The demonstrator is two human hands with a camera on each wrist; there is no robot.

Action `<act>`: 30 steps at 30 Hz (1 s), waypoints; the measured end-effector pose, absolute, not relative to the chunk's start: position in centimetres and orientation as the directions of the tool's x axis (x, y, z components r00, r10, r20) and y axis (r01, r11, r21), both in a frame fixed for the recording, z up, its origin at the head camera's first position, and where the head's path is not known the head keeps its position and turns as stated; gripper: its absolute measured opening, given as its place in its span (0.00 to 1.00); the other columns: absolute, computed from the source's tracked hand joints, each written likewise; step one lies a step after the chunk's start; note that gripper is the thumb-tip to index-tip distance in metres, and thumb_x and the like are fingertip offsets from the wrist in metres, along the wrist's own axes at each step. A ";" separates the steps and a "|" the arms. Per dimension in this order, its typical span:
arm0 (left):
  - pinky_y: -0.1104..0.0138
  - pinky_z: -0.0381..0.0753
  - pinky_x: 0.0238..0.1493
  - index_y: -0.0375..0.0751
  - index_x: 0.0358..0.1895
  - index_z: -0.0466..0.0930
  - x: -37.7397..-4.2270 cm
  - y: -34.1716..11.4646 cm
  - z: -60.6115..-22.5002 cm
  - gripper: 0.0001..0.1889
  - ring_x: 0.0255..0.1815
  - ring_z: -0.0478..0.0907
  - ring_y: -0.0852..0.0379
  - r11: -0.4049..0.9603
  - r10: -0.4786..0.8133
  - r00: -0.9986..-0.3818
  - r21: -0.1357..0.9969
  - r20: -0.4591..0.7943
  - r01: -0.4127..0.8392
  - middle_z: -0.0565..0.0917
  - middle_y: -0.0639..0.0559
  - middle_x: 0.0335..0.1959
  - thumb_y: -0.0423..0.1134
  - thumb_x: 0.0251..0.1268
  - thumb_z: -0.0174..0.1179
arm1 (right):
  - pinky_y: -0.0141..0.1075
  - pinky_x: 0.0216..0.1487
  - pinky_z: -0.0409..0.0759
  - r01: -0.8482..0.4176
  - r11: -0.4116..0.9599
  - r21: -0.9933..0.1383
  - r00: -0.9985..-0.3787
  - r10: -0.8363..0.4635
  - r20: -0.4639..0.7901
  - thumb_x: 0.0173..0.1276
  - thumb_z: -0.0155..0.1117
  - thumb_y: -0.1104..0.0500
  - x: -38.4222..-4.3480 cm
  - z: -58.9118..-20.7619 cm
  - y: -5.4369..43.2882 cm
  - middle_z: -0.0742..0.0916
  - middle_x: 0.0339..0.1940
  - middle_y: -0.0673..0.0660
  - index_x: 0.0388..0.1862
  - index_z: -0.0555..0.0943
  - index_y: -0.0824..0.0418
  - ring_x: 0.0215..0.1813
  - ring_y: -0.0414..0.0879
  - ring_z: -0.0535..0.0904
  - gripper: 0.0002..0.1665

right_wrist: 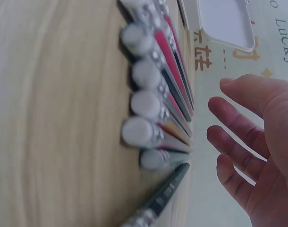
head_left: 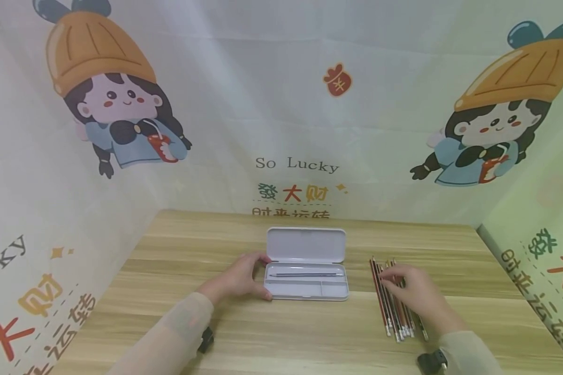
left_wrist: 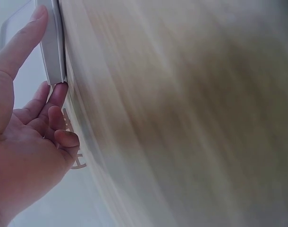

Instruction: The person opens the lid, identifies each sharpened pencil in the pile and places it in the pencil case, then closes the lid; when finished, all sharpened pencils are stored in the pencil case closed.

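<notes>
An open white pencil case lies on the table with its lid tipped back. One pencil rests lengthwise in its rear compartment; the divided front part holds nothing visible. My left hand grips the case's left end, thumb at the front corner and fingers at the back, as the left wrist view also shows. To the right of the case lies a bunch of pencils, eraser ends toward me. Over them hovers my right hand; in the right wrist view its fingers are loosely spread with nothing between them.
The wooden table runs back to a printed cloth backdrop, which also closes off both sides. A dark pencil lies slightly apart at the outer side of the bunch. Each wrist carries a small black camera.
</notes>
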State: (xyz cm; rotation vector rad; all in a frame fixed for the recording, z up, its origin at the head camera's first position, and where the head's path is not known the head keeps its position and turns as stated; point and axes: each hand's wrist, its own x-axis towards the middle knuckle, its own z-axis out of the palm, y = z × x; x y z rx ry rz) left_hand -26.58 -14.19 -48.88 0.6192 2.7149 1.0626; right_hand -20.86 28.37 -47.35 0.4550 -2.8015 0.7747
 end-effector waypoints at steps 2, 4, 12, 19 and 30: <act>0.46 0.70 0.73 0.36 0.62 0.76 -26.6 -14.2 -48.9 0.47 0.62 0.73 0.45 0.664 0.433 -0.901 0.676 0.002 0.320 0.82 0.44 0.58 0.45 0.32 0.87 | 0.48 0.46 0.86 -0.339 0.818 -0.465 -0.934 -0.236 0.267 0.66 0.73 0.62 -20.8 -47.3 28.7 0.91 0.44 0.56 0.43 0.90 0.56 0.43 0.48 0.85 0.08; 0.46 0.70 0.72 0.35 0.62 0.76 -26.6 -14.2 -48.9 0.47 0.62 0.73 0.45 0.664 0.435 -0.900 0.673 0.005 0.325 0.82 0.44 0.58 0.45 0.32 0.87 | 0.44 0.43 0.85 -0.331 0.823 -0.461 -0.937 -0.231 0.261 0.66 0.73 0.62 -20.8 -47.2 28.9 0.91 0.45 0.56 0.43 0.90 0.56 0.42 0.47 0.84 0.08; 0.46 0.70 0.72 0.34 0.62 0.76 -26.5 -14.2 -48.8 0.46 0.61 0.73 0.44 0.661 0.439 -0.898 0.674 0.010 0.331 0.82 0.43 0.58 0.44 0.33 0.87 | 0.41 0.42 0.85 -0.290 0.828 -0.480 -0.953 -0.201 0.227 0.66 0.73 0.61 -20.5 -47.0 30.5 0.91 0.44 0.55 0.44 0.90 0.56 0.41 0.43 0.83 0.08; 0.46 0.71 0.71 0.35 0.62 0.76 -26.5 -14.2 -48.8 0.46 0.61 0.73 0.45 0.658 0.434 -0.901 0.680 0.009 0.323 0.82 0.44 0.57 0.44 0.32 0.87 | 0.50 0.44 0.87 -0.229 0.844 -0.485 -0.972 -0.171 0.161 0.67 0.71 0.60 -20.3 -47.1 31.9 0.91 0.44 0.57 0.46 0.88 0.59 0.41 0.47 0.85 0.09; 0.46 0.71 0.72 0.35 0.62 0.76 -26.6 -14.3 -48.8 0.46 0.61 0.73 0.45 0.657 0.448 -0.894 0.674 0.012 0.339 0.82 0.43 0.58 0.45 0.33 0.87 | 0.50 0.43 0.86 -0.166 0.881 -0.443 -0.986 -0.153 0.067 0.66 0.72 0.57 -20.3 -47.0 33.2 0.91 0.42 0.56 0.47 0.88 0.59 0.39 0.45 0.85 0.12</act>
